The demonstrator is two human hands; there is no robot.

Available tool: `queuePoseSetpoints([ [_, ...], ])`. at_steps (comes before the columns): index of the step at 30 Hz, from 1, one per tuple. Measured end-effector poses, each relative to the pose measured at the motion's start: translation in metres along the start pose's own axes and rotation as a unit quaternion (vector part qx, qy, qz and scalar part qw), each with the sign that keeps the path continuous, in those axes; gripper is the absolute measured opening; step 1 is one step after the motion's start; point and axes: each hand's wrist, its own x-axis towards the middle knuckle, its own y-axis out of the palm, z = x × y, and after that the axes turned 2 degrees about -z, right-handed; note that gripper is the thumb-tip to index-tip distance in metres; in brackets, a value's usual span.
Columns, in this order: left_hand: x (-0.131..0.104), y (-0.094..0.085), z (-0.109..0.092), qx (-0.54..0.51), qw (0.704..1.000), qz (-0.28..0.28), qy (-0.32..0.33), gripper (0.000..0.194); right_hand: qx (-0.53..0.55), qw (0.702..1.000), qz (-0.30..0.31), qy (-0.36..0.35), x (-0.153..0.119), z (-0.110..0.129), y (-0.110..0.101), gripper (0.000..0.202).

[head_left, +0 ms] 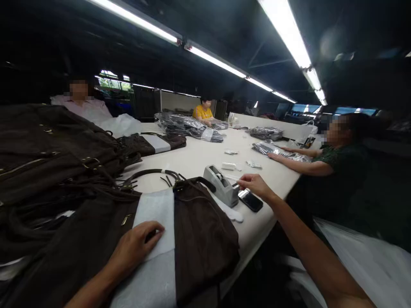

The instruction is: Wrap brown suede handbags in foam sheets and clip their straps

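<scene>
A dark brown handbag [205, 231] lies on the table in front of me, its handle at the far side. A white wrapping sheet [157, 209] runs as a band across its middle. My left hand [138, 244] rests on that sheet, fingers lightly bent and thumb apart, with nothing held. Beyond the bag stands a grey tape dispenser [221, 186]. At its cutting end, the fingertips of my right hand [255, 185] are pinched on the end of the tape, of which little shows. Just below that hand lies a black phone [251, 201].
Brown bags [54, 145] are heaped at my left. Small white packets [229, 166] lie on the white table [192, 160]. Plastic-wrapped bags [186, 126] are stacked farther back. A co-worker [340, 149] handles a wrapped bag at right; two other people are across the table.
</scene>
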Motion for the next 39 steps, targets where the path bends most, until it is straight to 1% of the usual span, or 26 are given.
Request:
queuePoseSetpoints([
  [6, 0.003, 0.001, 0.002, -0.012, 1.000, -0.009, 0.001, 0.029, -0.001, 0.999, -0.013, 0.043, -0.007, -0.032, 0.004, 0.028],
  [12, 0.003, 0.000, 0.000, -0.014, 1.000, -0.004, 0.004, 0.029, 0.011, 0.998, -0.033, 0.055, -0.013, -0.044, 0.013, 0.025],
  [14, 0.003, 0.001, 0.001, -0.015, 1.000, -0.001, 0.007, 0.029, -0.015, 0.998, -0.042, 0.051, -0.012, -0.048, 0.017, 0.025],
  [17, 0.004, 0.001, 0.001, -0.015, 1.000, -0.004, 0.006, 0.029, -0.131, 0.984, -0.106, 0.055, -0.014, -0.057, 0.020, 0.019],
  [19, 0.003, 0.000, -0.002, -0.011, 1.000, -0.007, 0.004, 0.027, -0.194, 0.967, -0.153, 0.068, -0.021, -0.061, 0.019, 0.018],
  [20, 0.003, -0.001, -0.005, -0.007, 1.000, -0.007, 0.003, 0.026, -0.206, 0.961, -0.169, 0.074, -0.028, -0.061, 0.019, 0.018],
  [22, 0.002, -0.003, -0.011, 0.002, 1.000, -0.003, 0.004, 0.023, -0.180, 0.961, -0.198, 0.074, -0.045, -0.054, 0.020, 0.020],
  [24, 0.004, -0.007, -0.016, 0.010, 1.000, 0.013, 0.003, 0.020, -0.086, 0.970, -0.221, 0.053, -0.067, -0.035, 0.028, 0.025],
  [25, 0.004, -0.009, -0.018, 0.010, 1.000, 0.024, 0.002, 0.019, -0.020, 0.975, -0.218, 0.041, -0.079, -0.021, 0.036, 0.029],
  [26, 0.005, -0.011, -0.019, 0.009, 0.999, 0.034, 0.001, 0.019, 0.039, 0.979, -0.196, 0.032, -0.092, -0.005, 0.047, 0.033],
  [27, 0.006, -0.013, -0.019, 0.005, 0.999, 0.044, 0.002, 0.019, 0.088, 0.983, -0.161, 0.031, -0.105, 0.012, 0.062, 0.034],
  [30, 0.005, -0.017, -0.018, -0.010, 0.998, 0.067, 0.012, 0.022, 0.181, 0.981, -0.023, 0.067, -0.137, 0.061, 0.119, 0.032],
  [32, 0.003, -0.018, -0.017, -0.018, 0.997, 0.075, 0.023, 0.025, 0.224, 0.969, 0.028, 0.098, -0.148, 0.084, 0.160, 0.032],
  [33, 0.002, -0.018, -0.016, -0.021, 0.996, 0.076, 0.028, 0.026, 0.245, 0.962, 0.037, 0.115, -0.150, 0.091, 0.178, 0.032],
  [35, 0.000, -0.017, -0.015, -0.026, 0.996, 0.072, 0.034, 0.027, 0.284, 0.946, 0.037, 0.151, -0.150, 0.097, 0.210, 0.033],
  [37, -0.001, -0.015, -0.013, -0.029, 0.997, 0.064, 0.035, 0.026, 0.307, 0.935, 0.018, 0.178, -0.145, 0.096, 0.232, 0.031],
  [39, -0.001, -0.013, -0.011, -0.033, 0.997, 0.057, 0.036, 0.026, 0.309, 0.931, -0.006, 0.194, -0.140, 0.091, 0.246, 0.026],
])
